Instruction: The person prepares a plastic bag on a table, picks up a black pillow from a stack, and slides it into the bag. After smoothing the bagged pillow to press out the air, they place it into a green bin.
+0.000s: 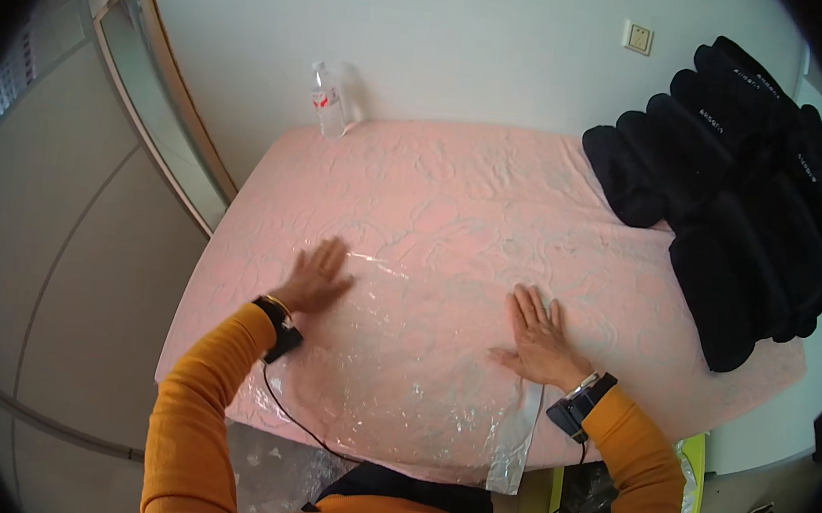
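A clear plastic bag (412, 354) lies spread flat over the near part of a pink patterned tablecloth (436, 190). My left hand (316, 279) rests flat on the bag's left side, fingers stretched out and slightly smeared. On its right side lies my right hand (541, 338), palm down with the fingers apart. Neither hand grips anything. A whitish strip (514, 441) of the bag runs down below my right hand and hangs over the table's near edge. Both wrists carry dark strapped devices with thin black cables.
Several black padded cushions (731, 177) are piled at the right side of the table. A clear bottle (327, 103) stands at the far left by the wall. Left of the table leans a framed mirror (165, 103). More clear plastic (280, 470) and a yellow-green box edge (691, 496) are below the near edge.
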Demonstrator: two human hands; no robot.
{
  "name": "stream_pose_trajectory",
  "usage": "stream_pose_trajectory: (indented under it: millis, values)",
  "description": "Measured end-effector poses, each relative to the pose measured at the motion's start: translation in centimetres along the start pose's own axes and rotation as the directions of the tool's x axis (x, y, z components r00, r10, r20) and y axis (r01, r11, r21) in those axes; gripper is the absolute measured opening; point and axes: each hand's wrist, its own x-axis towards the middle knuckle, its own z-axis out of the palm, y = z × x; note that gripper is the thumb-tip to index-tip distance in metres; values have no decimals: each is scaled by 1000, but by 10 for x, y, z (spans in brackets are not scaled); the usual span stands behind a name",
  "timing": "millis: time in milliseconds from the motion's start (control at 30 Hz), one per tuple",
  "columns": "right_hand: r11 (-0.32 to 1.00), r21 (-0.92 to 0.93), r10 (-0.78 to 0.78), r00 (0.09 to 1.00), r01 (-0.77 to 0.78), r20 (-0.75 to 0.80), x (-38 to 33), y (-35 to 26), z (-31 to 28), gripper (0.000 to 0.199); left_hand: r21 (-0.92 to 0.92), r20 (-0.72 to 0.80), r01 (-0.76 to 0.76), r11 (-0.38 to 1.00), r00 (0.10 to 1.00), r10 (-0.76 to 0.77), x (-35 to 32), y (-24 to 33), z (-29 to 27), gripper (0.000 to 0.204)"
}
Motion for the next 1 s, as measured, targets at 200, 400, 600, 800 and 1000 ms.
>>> stream_pose_trajectory:
  millis: [200,400,600,800,1000]
  values:
    - [1000,9,-9,1000,9,-20,6,4,3,97,-29,-11,155,987,988,-156,-6,-28,-11,74]
    - [993,-114,-35,985,16,-168,-11,-16,-12,93,154,-86,204,967,978,-192,-23,7,-31,77]
    - [961,-65,-275,930,268,-244,-56,-86,-9,94,-6,-342,-489,872,821,458,-65,128,26,76]
    - [983,67,-159,973,172,-169,-72,-73,21,94,-299,-290,-574,762,816,500,-113,187,52,78]
    - [974,43,-209,954,223,-216,-78,-59,27,94,-38,-192,-372,928,914,358,-127,90,38,76]
